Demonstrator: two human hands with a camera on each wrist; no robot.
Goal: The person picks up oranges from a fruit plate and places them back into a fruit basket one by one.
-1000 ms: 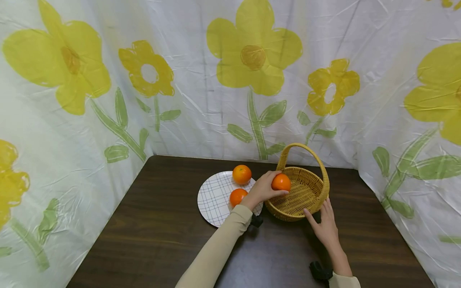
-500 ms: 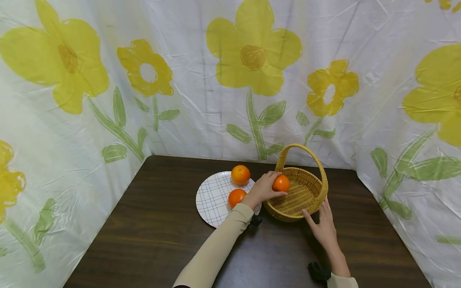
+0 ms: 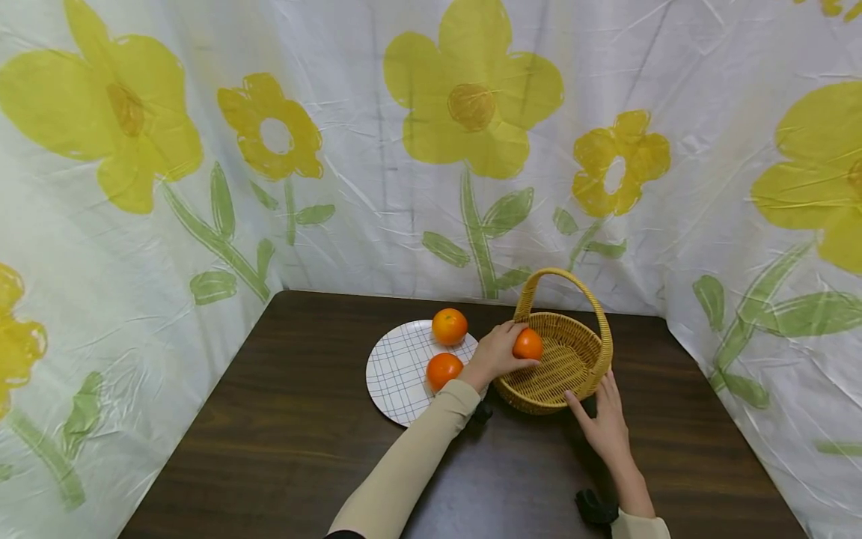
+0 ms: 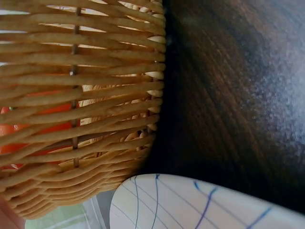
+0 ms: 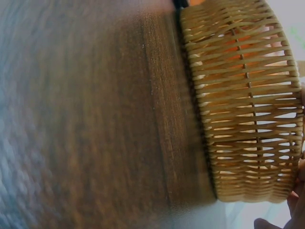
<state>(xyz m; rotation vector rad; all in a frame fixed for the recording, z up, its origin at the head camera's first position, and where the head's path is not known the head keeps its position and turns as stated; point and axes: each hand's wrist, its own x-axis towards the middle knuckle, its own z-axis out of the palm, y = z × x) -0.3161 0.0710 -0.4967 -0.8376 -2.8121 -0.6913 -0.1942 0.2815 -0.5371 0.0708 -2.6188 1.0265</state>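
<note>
My left hand point(image 3: 500, 352) holds an orange point(image 3: 528, 344) over the left part of the wicker basket point(image 3: 552, 374), inside its rim. In the left wrist view the orange point(image 4: 35, 126) shows red through the basket's weave point(image 4: 114, 95). My right hand point(image 3: 608, 427) rests against the basket's front right side, thumb at the rim and straight fingers by the foot of the handle point(image 3: 606, 337). To the left, two more oranges lie on a white plate with blue lines: a rear orange point(image 3: 450, 326) and a front orange point(image 3: 444, 370), close beside my left wrist.
The round plate point(image 3: 393, 374) sits left of the basket, its right edge close to it. Dark wooden tabletop point(image 3: 269, 419) extends in front and to the left. Behind the table hangs a white curtain point(image 3: 364, 224) with yellow flowers.
The head view has shifted slightly. My left hand stays at the basket with the orange, which has moved only a little; my right hand keeps its place.
</note>
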